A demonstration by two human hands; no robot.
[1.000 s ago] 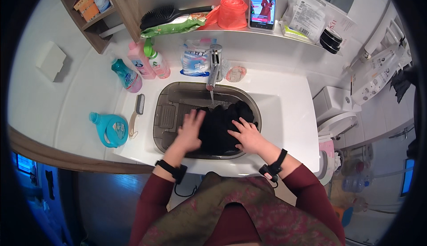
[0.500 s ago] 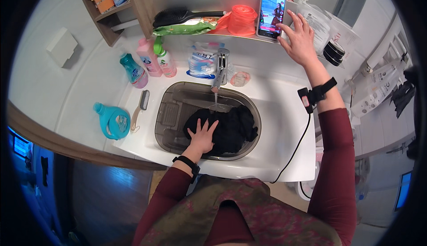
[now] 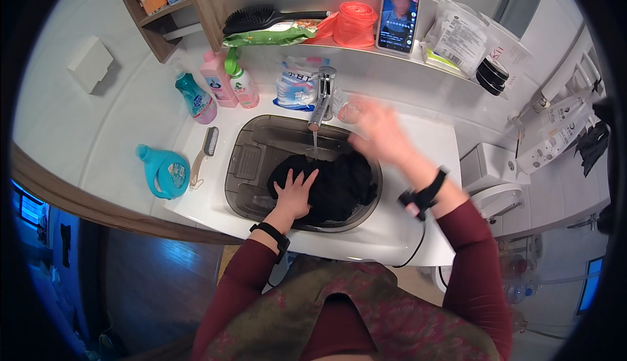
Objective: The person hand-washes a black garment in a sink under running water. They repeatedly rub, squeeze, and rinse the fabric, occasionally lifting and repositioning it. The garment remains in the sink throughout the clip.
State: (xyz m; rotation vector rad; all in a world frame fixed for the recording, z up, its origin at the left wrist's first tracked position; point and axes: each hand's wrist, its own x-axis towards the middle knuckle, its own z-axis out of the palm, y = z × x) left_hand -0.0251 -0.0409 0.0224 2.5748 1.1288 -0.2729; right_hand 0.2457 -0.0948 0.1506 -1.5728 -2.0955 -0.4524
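My left hand lies with spread fingers on a bunched black cloth, likely a garment, though its kind does not show. The cloth rests in a grey see-through basin set in the white sink. Water runs from the chrome faucet onto the cloth's far edge. Above the basin's right rim is my right hand, smeared by motion, so its fingers cannot be read. A phone with a lit screen leans upright on the shelf behind.
Left of the basin lie a scrub brush and a teal detergent jug. Several bottles, among them a teal-and-purple one, stand at the back left. A hairbrush and an orange-red roll share the shelf.
My right hand has left the phone and come down toward the basin's right side. The phone's screen shows a different picture. My left hand stays on the black cloth.
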